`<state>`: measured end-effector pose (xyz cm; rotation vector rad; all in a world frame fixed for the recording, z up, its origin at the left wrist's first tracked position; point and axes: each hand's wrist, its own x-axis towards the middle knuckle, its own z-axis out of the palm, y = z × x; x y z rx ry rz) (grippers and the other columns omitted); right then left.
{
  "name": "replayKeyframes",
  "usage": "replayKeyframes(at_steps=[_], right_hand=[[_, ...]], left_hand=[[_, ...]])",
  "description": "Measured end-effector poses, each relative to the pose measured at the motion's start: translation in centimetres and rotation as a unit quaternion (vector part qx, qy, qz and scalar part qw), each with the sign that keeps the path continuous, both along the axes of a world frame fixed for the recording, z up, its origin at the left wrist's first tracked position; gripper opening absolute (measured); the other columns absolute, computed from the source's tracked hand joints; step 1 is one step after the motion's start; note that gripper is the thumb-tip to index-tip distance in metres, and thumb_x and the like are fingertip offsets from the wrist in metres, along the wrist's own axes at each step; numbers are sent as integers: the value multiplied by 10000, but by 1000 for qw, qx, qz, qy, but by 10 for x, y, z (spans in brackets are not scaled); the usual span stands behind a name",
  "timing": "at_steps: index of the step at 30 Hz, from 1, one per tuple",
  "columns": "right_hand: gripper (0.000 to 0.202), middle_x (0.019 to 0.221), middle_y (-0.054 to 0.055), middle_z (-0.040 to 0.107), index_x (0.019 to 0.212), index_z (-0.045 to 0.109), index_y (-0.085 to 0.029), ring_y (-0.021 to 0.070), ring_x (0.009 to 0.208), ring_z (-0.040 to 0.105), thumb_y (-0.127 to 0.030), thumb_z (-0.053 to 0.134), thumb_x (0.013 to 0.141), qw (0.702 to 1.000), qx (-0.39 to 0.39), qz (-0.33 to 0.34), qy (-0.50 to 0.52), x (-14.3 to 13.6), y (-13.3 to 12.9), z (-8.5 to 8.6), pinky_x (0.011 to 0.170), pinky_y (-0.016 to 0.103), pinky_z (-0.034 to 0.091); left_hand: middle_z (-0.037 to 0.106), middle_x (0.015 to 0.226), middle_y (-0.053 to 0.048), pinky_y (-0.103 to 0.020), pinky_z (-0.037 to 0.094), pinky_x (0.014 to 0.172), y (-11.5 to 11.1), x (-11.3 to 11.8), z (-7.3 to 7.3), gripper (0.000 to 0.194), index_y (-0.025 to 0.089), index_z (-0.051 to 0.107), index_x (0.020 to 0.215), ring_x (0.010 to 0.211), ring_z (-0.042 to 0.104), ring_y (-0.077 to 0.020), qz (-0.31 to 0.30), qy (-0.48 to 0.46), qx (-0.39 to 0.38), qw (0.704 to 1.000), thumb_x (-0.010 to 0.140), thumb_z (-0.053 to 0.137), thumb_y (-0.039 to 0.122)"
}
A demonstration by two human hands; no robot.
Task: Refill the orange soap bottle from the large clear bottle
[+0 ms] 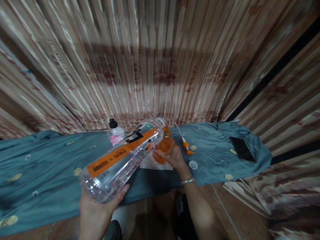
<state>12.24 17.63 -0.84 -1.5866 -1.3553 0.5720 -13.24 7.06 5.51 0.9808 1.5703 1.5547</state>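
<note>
My left hand (100,206) is closed round the base of a large clear plastic bottle (125,156) with an orange and grey label. The bottle is tilted, its mouth up at the far right, over the top of an orange translucent bottle (165,143). Whether the two mouths touch I cannot tell. With its fingers wrapped round the orange bottle, my right hand (173,155) steadies it on a white tissue (150,163). An orange pump head (186,145) with a thin tube lies to the right, close to a small white cap (193,165).
A clear bottle with a black top and pink label (115,133) stands behind the tilted bottle. A dark phone (242,150) rests at the right on the blue-green cloth (212,166). Pleated curtains (160,66) hang right behind the table.
</note>
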Motion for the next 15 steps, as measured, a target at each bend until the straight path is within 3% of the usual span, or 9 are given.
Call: replayKeyframes(at_steps=[4,10,12,15], right_hand=[[672,1187,144,871,1288,677,-202,377,1129,850,-407,982,726,1000,8,3,0,0,0,-1,1001,507,694],[671,1195,126,871,1276,670,-222,367,1131,851,-418,989,719,1000,4,-3,-8,1,0,-1,987,489,704],[659,1193,125,872,1268,671,-224,365,1134,851,-409,990,722,1000,5,-3,-9,0,0,-1,990,484,703],[656,1186,115,873,1271,673,-229,360,1136,852,-406,991,725,1000,-4,-7,-9,0,0,1,991,476,703]], left_hand=[[872,1194,-35,-635,619,1115,7,-1,-8,757,293,753,1087,1125,836,-396,13,20,5,1000,431,1082,477],[861,1232,-30,-557,617,1129,4,-4,-6,728,304,757,1142,1166,827,-360,4,48,20,999,495,1066,427],[863,1191,-23,-479,682,1019,4,-5,-7,702,298,754,1110,1046,844,-320,5,58,18,998,494,1061,436],[858,1022,-15,-367,723,700,5,-3,-7,680,274,744,978,840,813,-282,21,27,5,999,411,1076,453]])
